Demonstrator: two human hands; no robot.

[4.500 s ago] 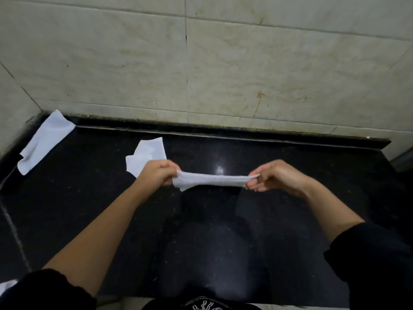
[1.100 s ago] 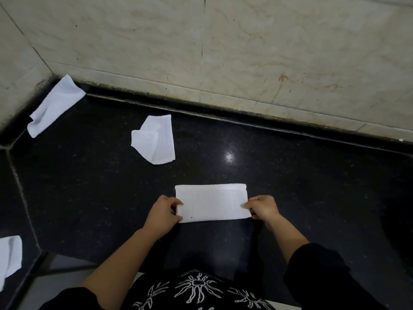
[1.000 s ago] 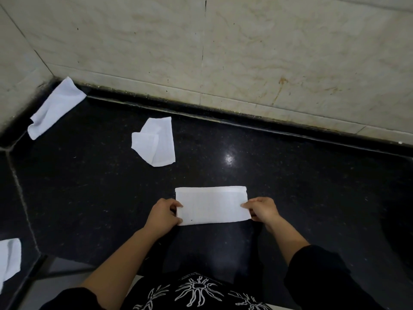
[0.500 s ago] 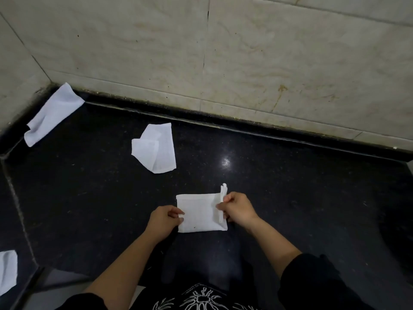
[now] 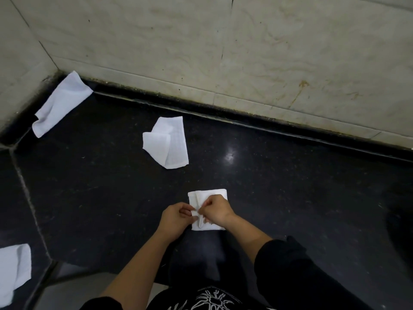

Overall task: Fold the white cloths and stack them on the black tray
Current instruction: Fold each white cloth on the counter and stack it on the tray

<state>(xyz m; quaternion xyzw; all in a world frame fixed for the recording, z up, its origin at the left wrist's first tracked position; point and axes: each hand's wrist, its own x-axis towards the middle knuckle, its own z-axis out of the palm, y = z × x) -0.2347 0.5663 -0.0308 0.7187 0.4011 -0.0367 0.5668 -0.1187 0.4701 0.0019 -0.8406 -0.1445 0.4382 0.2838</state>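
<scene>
Cloth work sits mid-view. The folded cloth (image 5: 212,194) lies as a small white square on the black counter (image 5: 290,198), close in front of the person. Both hands meet at its left edge. The left hand (image 5: 178,217) pinches that edge between thumb and curled fingers. The right hand (image 5: 215,209) lies over the near half, with its fingertips nipped on the doubled flap.

Every cloth I can see lies directly on the counter. A loosely doubled cloth (image 5: 169,144) is farther back, and a corner cloth (image 5: 60,104) lies at the foot of the tiled wall (image 5: 245,52). An edge cloth (image 5: 13,269) at lower left is cut off by the frame.

The right hand hides much of the folded cloth's near side. A dark rounded shape (image 5: 400,220) at the right edge merges with the counter, and I cannot tell what it is.
</scene>
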